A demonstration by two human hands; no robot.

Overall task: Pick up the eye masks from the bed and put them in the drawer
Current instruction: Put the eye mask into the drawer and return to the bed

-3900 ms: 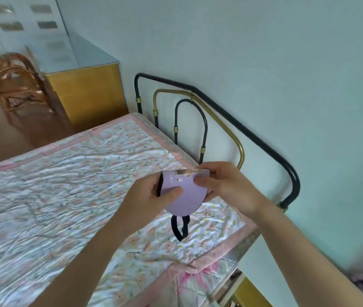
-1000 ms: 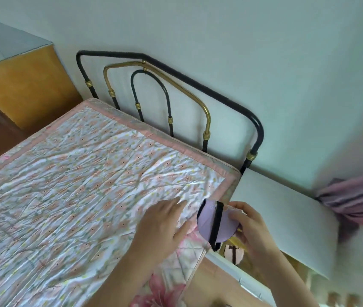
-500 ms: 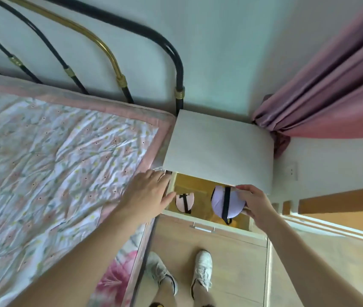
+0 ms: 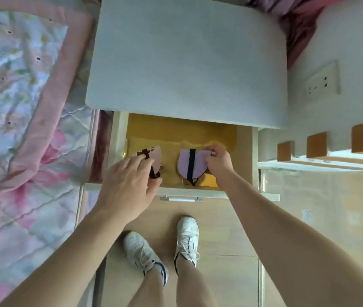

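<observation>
The bedside drawer (image 4: pixel 189 192) stands pulled open, its yellow floor showing. My right hand (image 4: pixel 218 162) pinches a folded lilac eye mask (image 4: pixel 185 163) with a black strap, holding it low inside the drawer at the right. A folded pink eye mask (image 4: pixel 156 157) with a dark strap lies in the drawer's left part. My left hand (image 4: pixel 129 185) reaches over the drawer's front edge with its fingers on that pink mask; whether it grips the mask is unclear.
The white nightstand top (image 4: pixel 187 60) overhangs the back of the drawer. The bed with its floral pink quilt (image 4: pixel 21 107) lies to the left. A wall socket (image 4: pixel 322 82) is at the right. My white shoes (image 4: pixel 187 235) stand on the floor below the drawer handle (image 4: pixel 181 199).
The view swung from the bed down onto the drawer. My right hand lowered the lilac mask into the drawer, and my left hand left the bed edge and reached onto the pink mask.
</observation>
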